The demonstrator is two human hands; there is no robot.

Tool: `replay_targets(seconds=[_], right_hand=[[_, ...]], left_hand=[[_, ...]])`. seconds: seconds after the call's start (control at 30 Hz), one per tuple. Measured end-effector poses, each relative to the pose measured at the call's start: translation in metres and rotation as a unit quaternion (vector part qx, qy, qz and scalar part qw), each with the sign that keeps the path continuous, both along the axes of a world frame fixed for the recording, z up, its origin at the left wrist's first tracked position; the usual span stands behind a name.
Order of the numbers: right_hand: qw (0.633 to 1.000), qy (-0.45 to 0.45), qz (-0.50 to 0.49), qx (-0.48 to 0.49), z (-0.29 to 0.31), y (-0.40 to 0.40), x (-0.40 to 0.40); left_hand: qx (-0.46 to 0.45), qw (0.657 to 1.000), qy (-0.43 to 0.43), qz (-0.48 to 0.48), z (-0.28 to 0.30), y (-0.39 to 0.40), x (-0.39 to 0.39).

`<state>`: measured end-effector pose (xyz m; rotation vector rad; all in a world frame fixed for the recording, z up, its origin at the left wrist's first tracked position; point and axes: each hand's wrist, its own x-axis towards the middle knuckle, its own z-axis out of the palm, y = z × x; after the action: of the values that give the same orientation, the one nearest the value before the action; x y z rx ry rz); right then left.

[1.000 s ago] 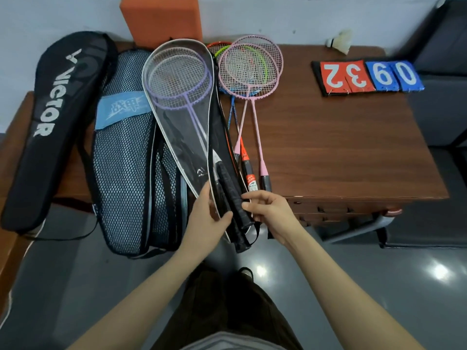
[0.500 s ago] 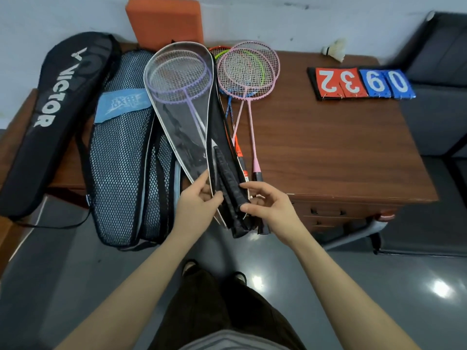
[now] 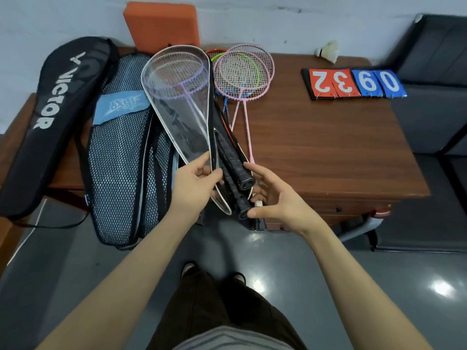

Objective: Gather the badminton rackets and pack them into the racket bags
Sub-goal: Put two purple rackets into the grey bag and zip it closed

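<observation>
Clear-front racket bag (image 3: 180,114) lies on the wooden table (image 3: 316,152), narrow end hanging off the near edge. Two purple rackets (image 3: 177,77) show through its window, heads stacked at the far end; their black grips (image 3: 233,165) stick out of the open mouth. Left hand (image 3: 194,184) pinches the bag's edge near the mouth – thumb on top, fingers curled under. Right hand (image 3: 275,195) is just beside the grip ends w/ fingers spread and loosely bent, thumb tip at the lower grip's butt; not wrapped round anything.

Just right of the bag: loose rackets (image 3: 242,74) in a fan – two pink on top, green, orange & blue frames partly hidden beneath. Left of it: mesh bag (image 3: 118,152) w/ a light-blue label, then a black VICTOR bag (image 3: 53,109) at the table's left end, both drooping over the edge.

Far side: orange block (image 3: 161,24) against the wall, shuttlecock (image 3: 328,51) at the back-right corner, flip scoreboard (image 3: 353,83) reading upside down.
</observation>
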<state>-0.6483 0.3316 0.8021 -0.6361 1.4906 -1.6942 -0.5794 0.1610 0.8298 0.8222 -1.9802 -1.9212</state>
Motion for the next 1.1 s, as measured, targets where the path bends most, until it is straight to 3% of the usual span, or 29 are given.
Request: replay_targets(seconds=[0.27, 0.37, 0.5, 0.7, 0.83, 0.93, 1.1], right_hand=[[0.974, 0.046, -0.221, 0.009, 0.004, -0.022, 0.02], [0.975, 0.053, -0.215, 0.016, 0.003, -0.025, 0.022], [0.987, -0.001, -0.159, 0.002, 0.004, -0.014, 0.017], [0.986, 0.0, -0.149, 0.072, 0.006, -0.02, 0.013], [0.986, -0.025, -0.153, 0.055, 0.007, -0.013, 0.006], [0.981, -0.037, -0.173, 0.08, 0.005, -0.004, 0.001], [0.958, 0.056, -0.207, 0.189, -0.012, 0.005, -0.007]], left_hand=[[-0.078, 0.996, 0.007, -0.029, 0.007, 0.0, -0.002], [-0.076, 0.997, 0.009, -0.025, 0.012, -0.001, -0.004], [-0.072, 0.997, 0.013, -0.01, 0.013, -0.001, -0.009], [-0.081, 0.997, -0.012, -0.003, 0.001, 0.002, -0.018], [-0.104, 0.994, -0.005, -0.037, -0.007, 0.005, -0.021], [-0.213, 0.971, -0.031, -0.108, -0.019, 0.005, -0.021], [-0.332, 0.909, -0.079, -0.24, -0.051, -0.003, -0.02]])
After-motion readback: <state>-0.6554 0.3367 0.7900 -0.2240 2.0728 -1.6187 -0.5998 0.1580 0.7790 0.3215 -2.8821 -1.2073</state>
